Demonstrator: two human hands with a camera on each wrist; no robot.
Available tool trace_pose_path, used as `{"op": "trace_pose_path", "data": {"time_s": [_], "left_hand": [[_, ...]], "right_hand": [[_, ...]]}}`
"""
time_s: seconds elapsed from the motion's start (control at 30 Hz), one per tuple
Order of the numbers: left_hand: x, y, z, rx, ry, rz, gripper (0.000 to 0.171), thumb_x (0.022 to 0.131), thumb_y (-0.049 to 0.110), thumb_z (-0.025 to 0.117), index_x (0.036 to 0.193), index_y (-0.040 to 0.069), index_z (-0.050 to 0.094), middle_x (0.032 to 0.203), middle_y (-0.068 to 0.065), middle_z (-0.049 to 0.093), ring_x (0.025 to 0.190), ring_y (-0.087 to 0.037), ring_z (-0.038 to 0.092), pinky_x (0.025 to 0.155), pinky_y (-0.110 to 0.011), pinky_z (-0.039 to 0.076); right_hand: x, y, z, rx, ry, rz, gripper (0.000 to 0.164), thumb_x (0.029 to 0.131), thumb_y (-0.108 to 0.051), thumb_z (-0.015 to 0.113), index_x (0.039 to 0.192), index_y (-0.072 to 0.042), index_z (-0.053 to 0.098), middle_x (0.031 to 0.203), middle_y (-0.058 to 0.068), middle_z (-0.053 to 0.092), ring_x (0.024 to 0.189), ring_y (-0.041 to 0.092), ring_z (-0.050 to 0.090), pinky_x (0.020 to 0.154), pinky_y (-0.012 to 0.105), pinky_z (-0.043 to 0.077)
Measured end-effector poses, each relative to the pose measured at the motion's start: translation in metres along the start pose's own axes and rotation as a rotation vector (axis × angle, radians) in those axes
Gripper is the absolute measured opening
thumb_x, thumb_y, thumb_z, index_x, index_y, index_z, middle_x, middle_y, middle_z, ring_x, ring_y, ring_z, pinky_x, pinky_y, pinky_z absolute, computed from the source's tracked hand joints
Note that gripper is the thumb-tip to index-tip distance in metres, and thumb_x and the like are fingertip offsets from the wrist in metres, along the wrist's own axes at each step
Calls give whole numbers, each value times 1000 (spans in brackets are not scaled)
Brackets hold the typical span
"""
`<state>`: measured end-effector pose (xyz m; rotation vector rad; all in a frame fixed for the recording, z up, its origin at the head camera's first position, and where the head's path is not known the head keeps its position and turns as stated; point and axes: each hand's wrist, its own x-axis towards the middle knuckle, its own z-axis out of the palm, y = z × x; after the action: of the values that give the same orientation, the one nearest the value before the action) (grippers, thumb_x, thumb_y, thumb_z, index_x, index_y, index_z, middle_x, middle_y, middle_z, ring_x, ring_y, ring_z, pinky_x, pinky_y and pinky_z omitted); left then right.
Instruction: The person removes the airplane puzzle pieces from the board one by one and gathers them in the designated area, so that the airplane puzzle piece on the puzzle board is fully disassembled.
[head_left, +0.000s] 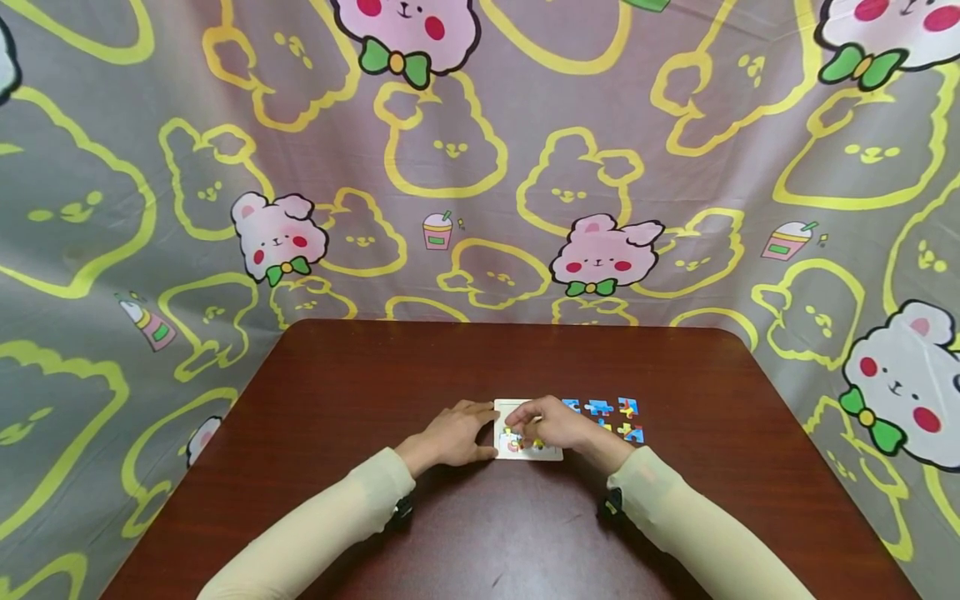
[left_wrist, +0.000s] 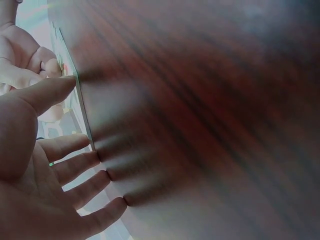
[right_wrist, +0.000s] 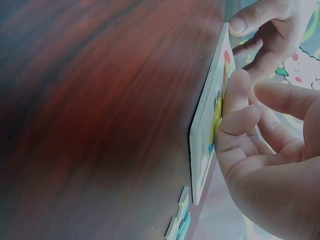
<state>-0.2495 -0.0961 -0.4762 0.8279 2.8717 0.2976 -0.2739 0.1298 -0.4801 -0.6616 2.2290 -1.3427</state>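
Note:
A pale jigsaw board (head_left: 555,454) with colourful pieces fitted in its lower part lies on the brown table. My left hand (head_left: 453,435) rests at the board's left side, thumb and fingers spread; in the left wrist view its fingertips (left_wrist: 102,159) stand along the board's edge. Over the board is my right hand (head_left: 564,425), its fingers bent. In the right wrist view the index fingertip (right_wrist: 236,86) is right at the fitted yellow pieces (right_wrist: 217,120), and the thumb (right_wrist: 280,96) stands apart from it, with no piece showing between them.
Several loose blue and yellow jigsaw pieces (head_left: 599,407) lie to the right of the board, partly behind my right hand and wrist. The brown table (head_left: 360,375) reaches back to a patterned curtain (head_left: 465,275), which also hangs along both sides.

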Motion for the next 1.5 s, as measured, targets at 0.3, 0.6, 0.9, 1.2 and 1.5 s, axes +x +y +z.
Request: {"op": "trace_pose_path", "data": {"time_s": [0.3,0.6,0.9,1.2,1.5], "left_hand": [[0,0,-1,-12,-5,-5,66,89,45,71,145,15,53,155,-8,47,141,-28,44,104,-60,45],[-1,1,-1,-10,-12,-9,65,89,45,71,145,15,53,155,-7,46,141,-28,43,105,-60,44],[0,2,-1,-11,-12,-17,65,89,45,71,145,15,53,155,-7,46,142,-27,43,105,-59,44],[1,1,-1,-6,-9,-11,66,89,45,71,145,15,52,155,-7,47,141,-27,43,105,-59,44],[1,1,-1,-4,-13,-10,67,89,46,71,145,16,52,155,-7,47,141,-28,43,105,-59,45]], "right_hand": [[0,-5,3,-18,10,64,28,94,0,54,117,3,69,96,18,75,72,22,73,53,24,44],[2,-3,5,-39,22,93,24,95,-3,58,114,0,72,89,10,75,66,14,71,49,24,42],[3,1,5,-19,20,93,25,95,-3,57,115,0,71,87,10,75,67,14,71,50,23,42],[3,0,6,-27,30,38,28,88,4,56,111,3,71,89,15,73,68,14,68,51,25,46],[4,0,8,-32,61,8,30,78,5,62,107,2,70,85,7,71,67,12,66,48,24,47]]}}
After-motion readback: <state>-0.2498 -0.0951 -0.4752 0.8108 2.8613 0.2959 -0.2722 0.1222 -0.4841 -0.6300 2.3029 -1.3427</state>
